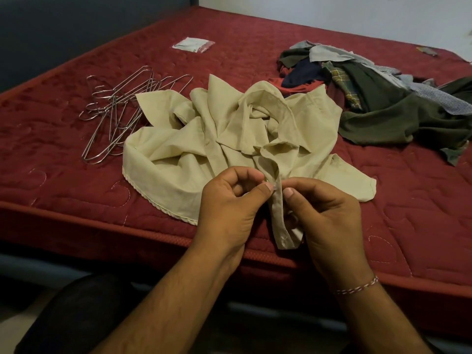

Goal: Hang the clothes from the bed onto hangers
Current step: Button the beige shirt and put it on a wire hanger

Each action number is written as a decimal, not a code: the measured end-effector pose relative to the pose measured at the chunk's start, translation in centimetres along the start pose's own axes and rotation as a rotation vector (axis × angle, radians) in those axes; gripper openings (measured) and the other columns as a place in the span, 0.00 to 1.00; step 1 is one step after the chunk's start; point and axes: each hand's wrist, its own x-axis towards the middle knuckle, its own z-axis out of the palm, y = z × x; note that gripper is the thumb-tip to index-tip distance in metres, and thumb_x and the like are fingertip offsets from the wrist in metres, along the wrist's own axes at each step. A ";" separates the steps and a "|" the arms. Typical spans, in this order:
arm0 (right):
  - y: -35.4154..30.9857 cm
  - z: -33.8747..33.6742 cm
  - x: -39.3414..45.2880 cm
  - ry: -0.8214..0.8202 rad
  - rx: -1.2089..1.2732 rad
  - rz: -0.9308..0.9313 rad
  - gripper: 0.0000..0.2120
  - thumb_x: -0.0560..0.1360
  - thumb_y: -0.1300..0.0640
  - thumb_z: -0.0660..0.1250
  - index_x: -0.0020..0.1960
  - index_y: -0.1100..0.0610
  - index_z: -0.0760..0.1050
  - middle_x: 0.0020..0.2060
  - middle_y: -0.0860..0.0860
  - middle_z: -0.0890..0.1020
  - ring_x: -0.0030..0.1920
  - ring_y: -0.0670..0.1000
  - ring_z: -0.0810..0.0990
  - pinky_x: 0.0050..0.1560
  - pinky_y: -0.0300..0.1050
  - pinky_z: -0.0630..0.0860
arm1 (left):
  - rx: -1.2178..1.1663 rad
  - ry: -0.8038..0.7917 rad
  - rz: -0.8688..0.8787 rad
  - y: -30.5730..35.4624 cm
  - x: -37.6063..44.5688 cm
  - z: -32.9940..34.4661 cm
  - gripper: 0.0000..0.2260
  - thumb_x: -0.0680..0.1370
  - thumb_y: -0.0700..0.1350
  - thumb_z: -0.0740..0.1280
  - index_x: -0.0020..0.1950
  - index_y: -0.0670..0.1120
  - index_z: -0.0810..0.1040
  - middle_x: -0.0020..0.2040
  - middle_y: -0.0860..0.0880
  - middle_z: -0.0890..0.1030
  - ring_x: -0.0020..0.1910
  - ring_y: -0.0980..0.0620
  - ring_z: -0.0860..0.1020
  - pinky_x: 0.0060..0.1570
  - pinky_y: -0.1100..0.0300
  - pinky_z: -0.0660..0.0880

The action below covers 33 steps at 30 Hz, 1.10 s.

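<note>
A crumpled beige shirt [224, 139] lies on the red quilted mattress [63, 180] near its front edge. A narrow strip of the shirt, its collar or placket, hangs over the edge. My left hand [229, 208] pinches this strip from the left with thumb and fingers. My right hand [329, 221] pinches it from the right, the strip's end hanging between the two palms. A bundle of several metal wire hangers [120, 111] lies to the left of the shirt, partly under it. A pile of mixed clothes [378, 88] in green, navy, plaid and grey lies at the right rear.
A small clear packet [193, 44] lies at the back of the mattress. A dark headboard [63, 29] runs along the left rear and a pale wall behind. My dark-clothed knee [84, 310] is below the bed's front edge.
</note>
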 end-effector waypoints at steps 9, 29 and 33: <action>0.4 0.2 -0.1 -0.019 -0.074 -0.047 0.07 0.74 0.64 0.75 0.51 0.61 0.84 0.40 0.56 0.86 0.34 0.52 0.84 0.37 0.42 0.81 | 0.055 -0.075 -0.021 0.2 0.4 -0.6 0.10 0.75 0.30 0.74 0.47 0.45 0.82 0.35 0.49 0.80 0.34 0.56 0.80 0.37 0.65 0.77; 0.2 0.1 -0.1 -0.018 -0.078 -0.015 0.04 0.77 0.64 0.73 0.52 0.61 0.85 0.38 0.57 0.86 0.36 0.55 0.84 0.37 0.42 0.80 | 0.148 -0.097 0.089 -0.5 0.3 -0.8 0.09 0.74 0.35 0.76 0.50 0.46 0.82 0.41 0.44 0.83 0.45 0.46 0.83 0.51 0.53 0.79; 0.0 0.0 0.0 -0.023 -0.024 0.057 0.04 0.78 0.66 0.71 0.51 0.63 0.84 0.37 0.59 0.85 0.35 0.56 0.84 0.35 0.42 0.80 | 0.154 -0.107 0.077 -0.3 0.3 -0.9 0.09 0.76 0.34 0.74 0.51 0.45 0.82 0.41 0.44 0.83 0.39 0.52 0.81 0.43 0.61 0.76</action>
